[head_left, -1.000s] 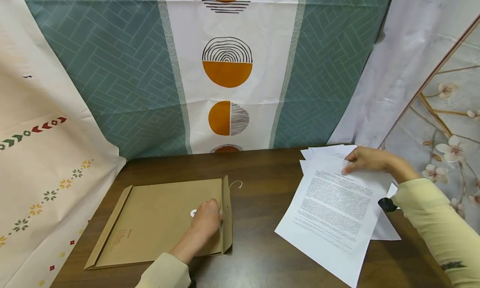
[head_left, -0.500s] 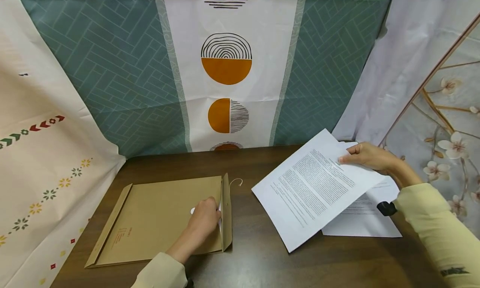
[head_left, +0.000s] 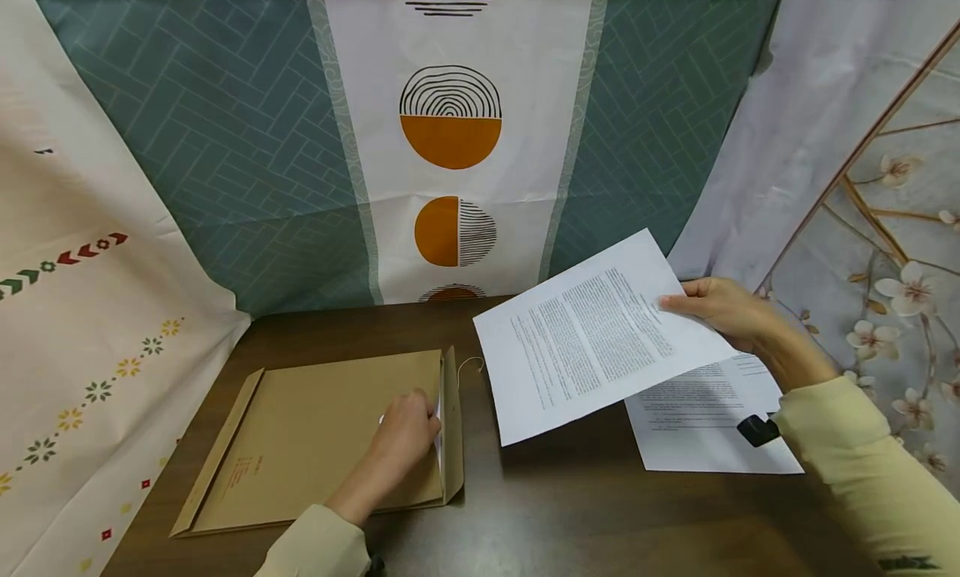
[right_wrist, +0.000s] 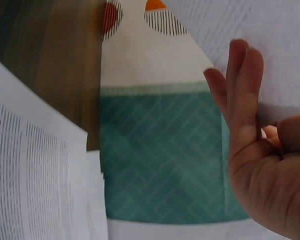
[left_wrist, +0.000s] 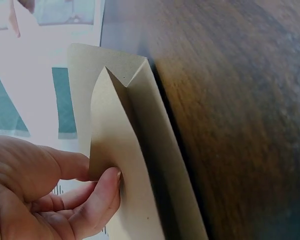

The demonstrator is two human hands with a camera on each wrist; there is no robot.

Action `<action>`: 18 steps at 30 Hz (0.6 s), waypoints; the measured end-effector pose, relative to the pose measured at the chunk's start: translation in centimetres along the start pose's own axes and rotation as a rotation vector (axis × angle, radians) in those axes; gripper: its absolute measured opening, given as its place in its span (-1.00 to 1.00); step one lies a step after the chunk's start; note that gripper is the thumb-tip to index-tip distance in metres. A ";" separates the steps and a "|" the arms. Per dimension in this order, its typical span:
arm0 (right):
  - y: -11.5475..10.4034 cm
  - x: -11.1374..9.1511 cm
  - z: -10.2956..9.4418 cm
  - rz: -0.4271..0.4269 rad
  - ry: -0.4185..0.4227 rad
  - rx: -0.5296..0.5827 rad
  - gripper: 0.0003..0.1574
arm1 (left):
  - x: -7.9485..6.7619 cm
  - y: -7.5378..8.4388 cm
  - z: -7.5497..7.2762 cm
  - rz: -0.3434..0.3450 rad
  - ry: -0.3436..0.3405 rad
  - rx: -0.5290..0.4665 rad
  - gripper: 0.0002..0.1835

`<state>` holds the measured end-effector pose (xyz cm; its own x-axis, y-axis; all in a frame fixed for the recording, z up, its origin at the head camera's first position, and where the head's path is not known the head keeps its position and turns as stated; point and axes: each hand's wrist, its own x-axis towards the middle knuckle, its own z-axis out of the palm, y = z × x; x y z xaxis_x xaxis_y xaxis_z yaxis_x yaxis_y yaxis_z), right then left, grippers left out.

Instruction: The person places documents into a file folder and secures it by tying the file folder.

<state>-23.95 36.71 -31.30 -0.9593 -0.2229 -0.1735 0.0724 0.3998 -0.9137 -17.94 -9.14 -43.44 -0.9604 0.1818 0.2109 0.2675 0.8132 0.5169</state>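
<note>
A brown kraft paper envelope (head_left: pixel 315 444) lies flat at the left, its flap (head_left: pixel 452 431) folded out on the right. My left hand (head_left: pixel 397 444) pinches the edge of its mouth. In the left wrist view, thumb and fingers hold the envelope's front layer (left_wrist: pixel 117 135) away from the back, leaving a gap. Above the table at the right, my right hand (head_left: pixel 723 310) holds a printed sheet (head_left: pixel 585 335) by its right edge, tilted. Whether more than one sheet is held, I cannot tell. Under it other printed papers (head_left: pixel 697 427) rest on the table.
The dark wooden table (head_left: pixel 540 510) ends at a patterned curtain (head_left: pixel 450 185) behind. A looped string (head_left: pixel 474 363) sticks out beside the flap. In the right wrist view, loose papers (right_wrist: pixel 40 170) overlap with uneven edges. Cloths hang at both sides.
My right hand has lifted the printed sheet off the other papers and swung it left toward the envelope, turning it. My left hand stays at the envelope's mouth.
</note>
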 end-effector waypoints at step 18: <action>-2.7 -0.3 5.7 -0.115 0.011 0.079 -0.43 | 0.5 0.5 -0.9 -0.047 -0.031 -0.049 -0.53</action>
<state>-22.29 30.65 -30.82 -0.9654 -0.2533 -0.0623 -0.0174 0.3006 -0.9536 -18.19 -9.16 -42.32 -0.9738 0.1616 0.1601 0.2247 0.7936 0.5655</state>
